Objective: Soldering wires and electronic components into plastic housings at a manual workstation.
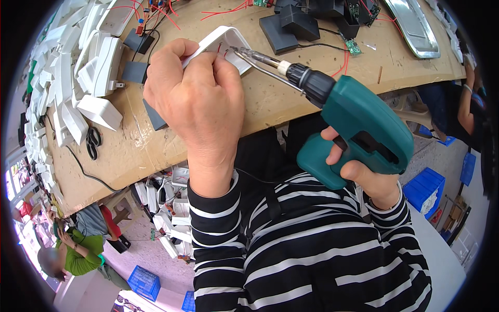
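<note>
Left hand (200,99): closed around a white plastic shell (224,46), fingers wrapped over its near edge, back of the hand toward the camera. The shell is held above the front part of the worktop (291,99). Its open hollow side faces up and to the right. Its long axis runs from the hand up toward the right; much of its lower end is hidden under the fingers.

Right hand (358,171): gripping the handle of a green drill (358,130), fingers curled around the grip from below. The drill body sits just off the worktop's front edge, over the person's lap. Its long axis runs from lower right to upper left. The black chuck and a thin metal bit (254,57) point up-left, and the bit tip reaches into the shell's hollow beside the left fingers. Whether the tip touches a screw cannot be told.

Both forearms wear black-and-white striped sleeves (312,249).

Surroundings: a heap of white shells (67,78) lies along the left of the worktop, with black scissors (93,143) near its front edge. Black blocks (291,28) with red wires (228,10) lie behind the held shell. A metal tray (416,28) sits at far right. Blue crates (426,190) stand on the floor.
</note>
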A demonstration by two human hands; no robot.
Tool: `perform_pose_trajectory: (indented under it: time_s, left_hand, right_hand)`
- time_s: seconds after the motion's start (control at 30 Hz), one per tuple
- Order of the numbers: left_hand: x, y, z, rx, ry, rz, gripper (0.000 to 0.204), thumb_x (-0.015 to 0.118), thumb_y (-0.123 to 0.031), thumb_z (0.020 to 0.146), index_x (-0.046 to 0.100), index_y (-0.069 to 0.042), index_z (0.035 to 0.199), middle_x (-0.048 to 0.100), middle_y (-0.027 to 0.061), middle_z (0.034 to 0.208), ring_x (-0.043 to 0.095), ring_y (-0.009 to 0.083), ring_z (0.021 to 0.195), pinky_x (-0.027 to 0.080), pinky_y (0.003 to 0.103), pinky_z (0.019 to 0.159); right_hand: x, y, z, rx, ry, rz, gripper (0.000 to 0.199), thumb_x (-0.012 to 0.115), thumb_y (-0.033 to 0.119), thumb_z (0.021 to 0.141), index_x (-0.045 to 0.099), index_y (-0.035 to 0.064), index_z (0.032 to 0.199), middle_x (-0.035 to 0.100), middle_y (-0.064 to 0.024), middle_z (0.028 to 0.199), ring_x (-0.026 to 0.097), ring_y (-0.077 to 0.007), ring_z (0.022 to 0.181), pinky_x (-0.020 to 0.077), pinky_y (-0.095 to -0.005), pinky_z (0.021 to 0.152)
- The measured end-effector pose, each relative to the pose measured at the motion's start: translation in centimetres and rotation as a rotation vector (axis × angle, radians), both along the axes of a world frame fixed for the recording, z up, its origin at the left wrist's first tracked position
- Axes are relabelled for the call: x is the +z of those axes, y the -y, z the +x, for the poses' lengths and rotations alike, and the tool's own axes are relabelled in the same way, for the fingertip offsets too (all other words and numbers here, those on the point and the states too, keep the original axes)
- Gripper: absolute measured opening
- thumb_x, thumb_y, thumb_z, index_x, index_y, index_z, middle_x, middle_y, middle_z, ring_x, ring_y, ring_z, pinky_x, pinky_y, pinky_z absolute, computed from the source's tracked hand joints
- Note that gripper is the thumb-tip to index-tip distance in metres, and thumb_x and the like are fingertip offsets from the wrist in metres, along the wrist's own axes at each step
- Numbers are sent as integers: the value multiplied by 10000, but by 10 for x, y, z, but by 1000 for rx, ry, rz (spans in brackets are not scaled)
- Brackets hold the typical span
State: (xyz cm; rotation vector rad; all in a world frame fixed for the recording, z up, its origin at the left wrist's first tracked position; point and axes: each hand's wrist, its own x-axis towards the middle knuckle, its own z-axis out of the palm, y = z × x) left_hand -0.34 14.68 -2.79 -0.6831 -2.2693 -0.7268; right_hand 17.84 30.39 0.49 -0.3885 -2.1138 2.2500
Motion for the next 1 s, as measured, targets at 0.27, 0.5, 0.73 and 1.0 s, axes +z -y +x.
perform_pose_trajectory:
  time_s: [0.27,0.5,0.73,1.0]
  left_hand:
    - [0,0,0,2,-2,-8,59,649,-56,657,672,-23,700,582,57,894,540,230,854,363,353,765]
    - [4,12,4,-102,-21,14,215,697,-98,690,655,-22,887,562,103,940,526,278,886,386,391,787]
    - [8,31,9,-123,250,8,495,743,-147,684,524,8,1099,530,210,995,527,370,895,442,421,754]
    - [44,87,15,-390,837,1120,329,659,-46,739,528,27,1032,528,104,960,549,220,872,468,374,730]
  right_hand:
    - [8,-1,10,-134,-8,-79,801,781,333,748,391,-77,1314,591,-237,1106,635,-189,775,532,-291,681]
    - [7,-6,13,-164,-83,-96,807,769,344,760,374,-83,1320,578,-261,1135,643,-196,771,538,-281,660]
    - [0,-11,21,-154,-198,-34,781,732,340,800,345,-71,1339,545,-281,1175,634,-197,751,526,-277,617]
    - [-3,-29,32,-73,-321,-15,720,649,343,867,313,-60,1360,486,-268,1271,574,-164,770,490,-301,691]
